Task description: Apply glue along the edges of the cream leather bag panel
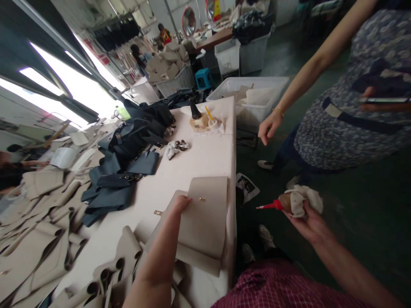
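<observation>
A red-nozzled brown bottle [285,204], wrapped in crumpled white cloth [298,200], is clasped by the right grip [310,224]. A smooth beige panel [205,222] on the table [205,160] is touched by the left grip [182,204]; whether it is pinched cannot be told.

On my feed, hard white glare burns out the windows [86,98] at upper left, while the table [208,158] catches soft, pale light. The floor [359,218] at right sinks into dim green shadow. I see wide-angle stretching toward the edges, and fine detail goes soft in the distance.
</observation>
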A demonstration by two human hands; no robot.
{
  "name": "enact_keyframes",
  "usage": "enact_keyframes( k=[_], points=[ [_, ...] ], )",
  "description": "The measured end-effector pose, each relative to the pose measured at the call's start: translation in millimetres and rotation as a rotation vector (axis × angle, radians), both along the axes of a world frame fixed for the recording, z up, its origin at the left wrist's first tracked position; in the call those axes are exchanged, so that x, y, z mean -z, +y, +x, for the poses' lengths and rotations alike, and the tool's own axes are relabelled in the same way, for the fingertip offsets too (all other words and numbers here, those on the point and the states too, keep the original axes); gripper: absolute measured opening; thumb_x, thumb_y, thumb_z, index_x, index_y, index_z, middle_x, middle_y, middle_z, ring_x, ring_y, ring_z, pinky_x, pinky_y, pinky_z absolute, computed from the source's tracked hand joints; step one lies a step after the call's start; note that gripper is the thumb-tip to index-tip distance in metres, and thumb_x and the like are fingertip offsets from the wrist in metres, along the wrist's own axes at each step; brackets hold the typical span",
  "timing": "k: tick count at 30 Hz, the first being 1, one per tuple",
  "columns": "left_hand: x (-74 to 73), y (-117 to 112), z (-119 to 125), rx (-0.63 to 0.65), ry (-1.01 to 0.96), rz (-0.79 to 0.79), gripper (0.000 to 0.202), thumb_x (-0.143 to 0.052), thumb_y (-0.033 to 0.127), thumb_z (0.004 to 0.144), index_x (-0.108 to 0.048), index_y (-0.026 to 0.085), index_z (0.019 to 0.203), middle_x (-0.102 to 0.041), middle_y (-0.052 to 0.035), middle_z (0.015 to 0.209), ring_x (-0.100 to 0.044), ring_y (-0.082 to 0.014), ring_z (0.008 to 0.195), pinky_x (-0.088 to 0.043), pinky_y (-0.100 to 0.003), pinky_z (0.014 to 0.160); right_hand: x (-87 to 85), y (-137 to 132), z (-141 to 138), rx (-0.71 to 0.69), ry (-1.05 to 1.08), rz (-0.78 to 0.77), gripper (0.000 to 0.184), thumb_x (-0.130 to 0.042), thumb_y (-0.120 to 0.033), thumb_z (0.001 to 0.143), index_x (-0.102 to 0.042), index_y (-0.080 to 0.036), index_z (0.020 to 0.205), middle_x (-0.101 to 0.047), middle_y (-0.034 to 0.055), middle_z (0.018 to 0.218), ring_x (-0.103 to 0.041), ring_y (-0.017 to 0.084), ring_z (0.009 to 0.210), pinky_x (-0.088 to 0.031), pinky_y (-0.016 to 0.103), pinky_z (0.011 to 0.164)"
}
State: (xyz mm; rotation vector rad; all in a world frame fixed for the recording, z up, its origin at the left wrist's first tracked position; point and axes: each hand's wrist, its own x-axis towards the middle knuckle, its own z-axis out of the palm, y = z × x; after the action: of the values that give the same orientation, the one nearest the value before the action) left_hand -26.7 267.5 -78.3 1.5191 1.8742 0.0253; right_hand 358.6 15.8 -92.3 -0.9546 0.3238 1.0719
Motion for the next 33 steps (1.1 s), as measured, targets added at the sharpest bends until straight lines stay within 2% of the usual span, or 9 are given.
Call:
enact_keyframes(
  k=[4, 10, 15, 17, 19, 22, 27, 30, 33],
  points=[
    [-22.0, 5.8, -0.2, -0.048, -0.026, -0.007, 0.023, -0.065, 0.037, 0.073, -0.060, 0.017, 0.064, -0.057, 0.0008, 0.053, -0.052, -0.0142, 0.051, -0.038, -0.026, 0.051, 0.7, 8.3, -1.0, -0.046, 0.019, 0.035, 0.033, -0.075, -0.034, 0.071, -0.066, -0.031, 0.103, -0.070, 0.0025, 0.109, -0.066, 0.026, 0.103, -0.056, 0.047, 0.089],
    [-64.0, -2.0, 12.6, -0.084, -0.100, 0.218, 0.028, -0.062, 0.046, 0.066, -0.057, 0.019, 0.059, -0.047, 0.0029, 0.049, -0.047, -0.0149, 0.054, -0.030, -0.026, 0.051, -2.2, 17.0, -4.2, -0.013, 0.060, 0.113, 0.049, -0.084, -0.034, 0.059, -0.066, -0.032, 0.105, -0.071, -0.0018, 0.105, -0.067, 0.022, 0.097, -0.060, 0.038, 0.079],
    [-86.9, -2.8, 34.0, -0.116, -0.182, 0.379, 0.031, -0.058, 0.045, 0.066, -0.047, 0.020, 0.052, -0.034, 0.0049, 0.046, -0.033, -0.0121, 0.053, -0.022, -0.026, 0.049, 6.0, 13.7, -0.7, -0.029, 0.054, 0.113, 0.051, -0.086, -0.037, 0.057, -0.064, -0.033, 0.103, -0.071, -0.0020, 0.106, -0.068, 0.023, 0.096, -0.060, 0.041, 0.080],
    [-93.9, -0.4, 43.9, -0.143, -0.250, 0.379, 0.032, -0.059, 0.048, 0.064, -0.047, 0.020, 0.053, -0.036, 0.0049, 0.047, -0.033, -0.0118, 0.052, -0.023, -0.026, 0.049, 7.0, 11.0, 1.5, -0.013, 0.075, 0.098, 0.051, -0.086, -0.037, 0.056, -0.065, -0.033, 0.102, -0.071, -0.0018, 0.106, -0.068, 0.023, 0.095, -0.061, 0.041, 0.078],
    [-101.4, 3.9, 53.0, -0.177, -0.337, 0.342, 0.034, -0.060, 0.052, 0.059, -0.052, 0.020, 0.059, -0.044, 0.0042, 0.050, -0.038, -0.0124, 0.052, -0.028, -0.025, 0.049, 4.9, 8.5, 3.6, 0.010, 0.099, 0.096, 0.053, -0.087, -0.037, 0.054, -0.065, -0.033, 0.102, -0.071, -0.0023, 0.106, -0.068, 0.023, 0.095, -0.061, 0.041, 0.076],
    [-116.2, 13.7, 62.7, -0.228, -0.444, 0.291, 0.045, -0.067, 0.057, 0.048, -0.058, 0.018, 0.068, -0.055, 0.0019, 0.056, -0.045, -0.0137, 0.054, -0.035, -0.026, 0.051, -0.1, 5.7, 5.9, 0.045, 0.129, 0.098, 0.056, -0.088, -0.035, 0.052, -0.066, -0.034, 0.103, -0.071, -0.0032, 0.107, -0.068, 0.023, 0.095, -0.062, 0.040, 0.073],
    [-143.3, 31.0, 68.3, -0.310, -0.546, 0.271, 0.057, -0.079, 0.053, 0.033, -0.061, 0.015, 0.071, -0.057, 0.0023, 0.057, -0.046, -0.0123, 0.054, -0.034, -0.024, 0.050, -0.3, 5.4, 7.2, 0.054, 0.149, 0.081, 0.049, -0.085, -0.036, 0.057, -0.066, -0.035, 0.103, -0.071, -0.0029, 0.107, -0.067, 0.024, 0.098, -0.061, 0.041, 0.077],
    [-151.5, 34.6, 69.5, -0.369, -0.597, 0.274, 0.056, -0.082, 0.047, 0.032, -0.063, 0.015, 0.073, -0.059, 0.0031, 0.057, -0.046, -0.0110, 0.053, -0.035, -0.023, 0.049, 1.5, 8.6, 6.4, 0.049, 0.130, 0.076, 0.051, -0.085, -0.038, 0.055, -0.066, -0.035, 0.102, -0.072, -0.0037, 0.103, -0.067, 0.024, 0.099, -0.060, 0.043, 0.077],
    [-150.8, 29.7, 70.6, -0.441, -0.629, 0.270, 0.046, -0.082, 0.040, 0.039, -0.063, 0.015, 0.073, -0.060, 0.0033, 0.058, -0.048, -0.0109, 0.052, -0.037, -0.023, 0.049, 0.3, 12.0, 6.5, 0.036, 0.116, 0.096, 0.052, -0.085, -0.038, 0.056, -0.065, -0.035, 0.104, -0.071, -0.0028, 0.105, -0.066, 0.025, 0.099, -0.059, 0.044, 0.080]
  ],
)
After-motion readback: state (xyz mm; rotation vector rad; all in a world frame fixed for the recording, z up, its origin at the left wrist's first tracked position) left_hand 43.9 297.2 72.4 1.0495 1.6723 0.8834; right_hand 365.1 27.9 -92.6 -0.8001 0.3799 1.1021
